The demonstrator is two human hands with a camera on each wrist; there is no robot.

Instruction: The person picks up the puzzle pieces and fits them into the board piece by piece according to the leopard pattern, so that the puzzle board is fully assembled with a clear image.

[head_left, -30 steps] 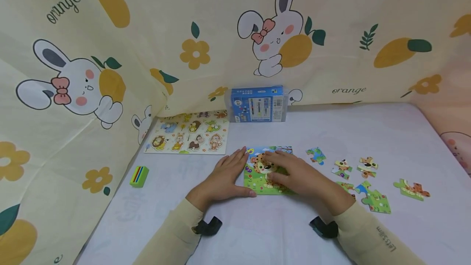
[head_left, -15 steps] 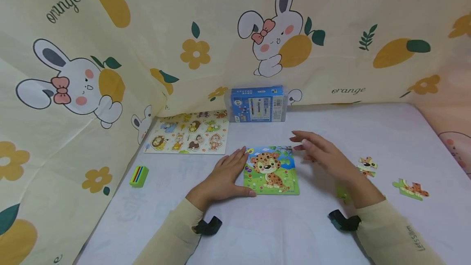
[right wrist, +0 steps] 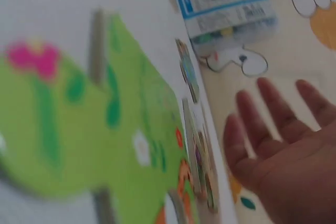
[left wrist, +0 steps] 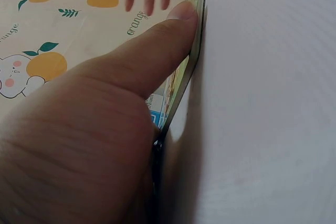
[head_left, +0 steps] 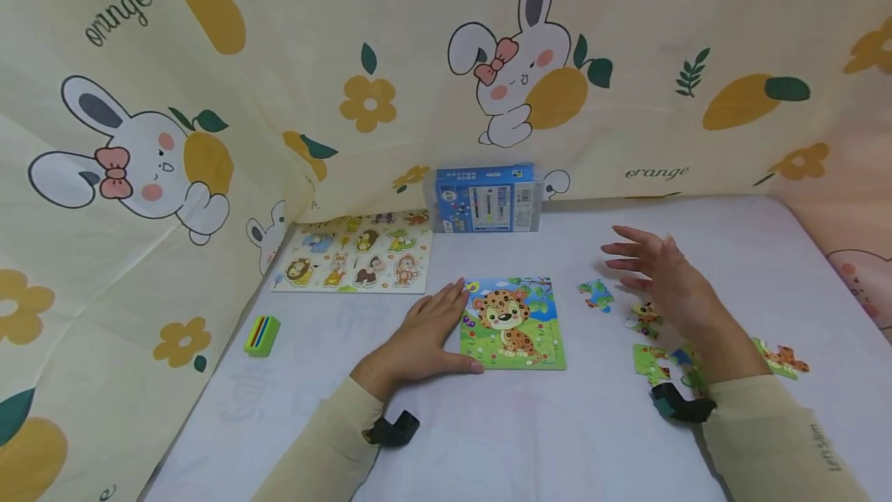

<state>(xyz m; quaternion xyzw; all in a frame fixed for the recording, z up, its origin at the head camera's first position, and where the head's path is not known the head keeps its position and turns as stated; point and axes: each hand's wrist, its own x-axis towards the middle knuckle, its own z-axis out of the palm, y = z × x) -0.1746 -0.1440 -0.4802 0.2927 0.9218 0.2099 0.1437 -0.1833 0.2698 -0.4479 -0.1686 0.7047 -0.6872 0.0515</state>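
Note:
A square leopard picture board [head_left: 513,324] lies on the white table. My left hand [head_left: 421,339] rests at its left side, fingers extended along the edge and thumb at the lower left corner. In the left wrist view the thumb [left wrist: 152,51] lies against the board's edge [left wrist: 178,85]. My right hand [head_left: 676,285] is raised over the loose jigsaw pieces, fingers spread and holding nothing. Beneath and around it are a blue piece [head_left: 595,295], an animal-face piece [head_left: 646,321] and a green piece [head_left: 651,363]. Its forearm partly covers others. The right wrist view shows a large green piece [right wrist: 58,129] close up.
At the back stands a blue box [head_left: 485,198] in clear plastic. A white board with animal pictures [head_left: 351,254] lies left of it, against the patterned cloth backdrop [head_left: 390,37]. A small green block with coloured stripes [head_left: 262,336] sits at the left.
My right hand has lifted off the leopard board and moved right, over the loose pieces, uncovering the picture. The left hand stays in place on the board.

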